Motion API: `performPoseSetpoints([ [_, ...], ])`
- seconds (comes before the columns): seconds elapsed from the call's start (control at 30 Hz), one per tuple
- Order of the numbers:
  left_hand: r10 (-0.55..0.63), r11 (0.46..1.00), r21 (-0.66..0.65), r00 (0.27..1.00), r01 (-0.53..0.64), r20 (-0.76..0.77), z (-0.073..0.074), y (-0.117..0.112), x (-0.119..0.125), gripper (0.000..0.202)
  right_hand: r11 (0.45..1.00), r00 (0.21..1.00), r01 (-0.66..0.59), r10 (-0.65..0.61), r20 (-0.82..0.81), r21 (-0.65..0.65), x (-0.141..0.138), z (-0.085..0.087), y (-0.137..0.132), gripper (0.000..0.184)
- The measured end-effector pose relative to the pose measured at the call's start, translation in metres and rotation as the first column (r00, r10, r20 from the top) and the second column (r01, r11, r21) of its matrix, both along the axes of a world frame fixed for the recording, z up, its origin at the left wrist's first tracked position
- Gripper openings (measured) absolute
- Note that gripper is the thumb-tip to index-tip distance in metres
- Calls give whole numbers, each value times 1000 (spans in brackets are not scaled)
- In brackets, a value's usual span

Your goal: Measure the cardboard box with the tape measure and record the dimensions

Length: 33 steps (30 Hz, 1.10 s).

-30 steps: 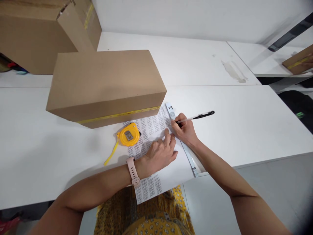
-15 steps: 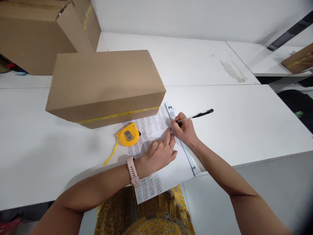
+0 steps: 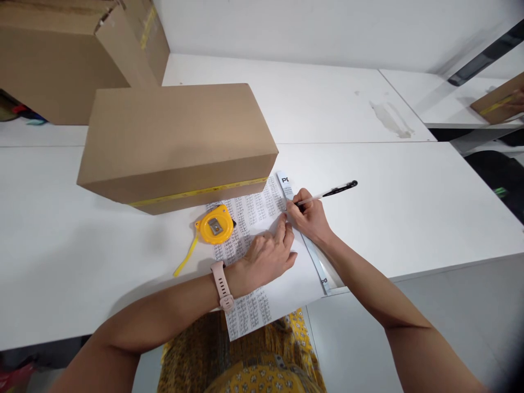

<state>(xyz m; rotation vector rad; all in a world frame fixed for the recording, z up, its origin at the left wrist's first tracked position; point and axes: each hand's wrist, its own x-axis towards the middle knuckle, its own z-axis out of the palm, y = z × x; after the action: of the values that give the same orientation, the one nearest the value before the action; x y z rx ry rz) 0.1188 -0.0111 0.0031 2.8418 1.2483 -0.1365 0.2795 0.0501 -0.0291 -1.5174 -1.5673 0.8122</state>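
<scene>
White table [image 3: 388, 202], paper [image 3: 289, 297] beneath half-open, empty left hand [image 3: 267, 258], pen [image 3: 339, 189] pinched slantwise in right hand [image 3: 310, 219]

I'm watching one head-worn camera peering forward and down from above patterned clothes [image 3: 262, 379] at the frame's bottom edge. It's looking from nearby over the left hand [image 3: 266, 256] and right hand [image 3: 310, 217] mid-frame, across the table [image 3: 388, 202] toward the wall [image 3: 303, 27] at top.
</scene>
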Motion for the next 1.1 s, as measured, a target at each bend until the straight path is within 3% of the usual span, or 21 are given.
performPoseSetpoints([
  [1.1, -14, 999, 42, 1000, 14, -3, -7, 1, 1, 63, 1000, 1000, 21, -21, -3, 23, 3, 0, 2, 22],
])
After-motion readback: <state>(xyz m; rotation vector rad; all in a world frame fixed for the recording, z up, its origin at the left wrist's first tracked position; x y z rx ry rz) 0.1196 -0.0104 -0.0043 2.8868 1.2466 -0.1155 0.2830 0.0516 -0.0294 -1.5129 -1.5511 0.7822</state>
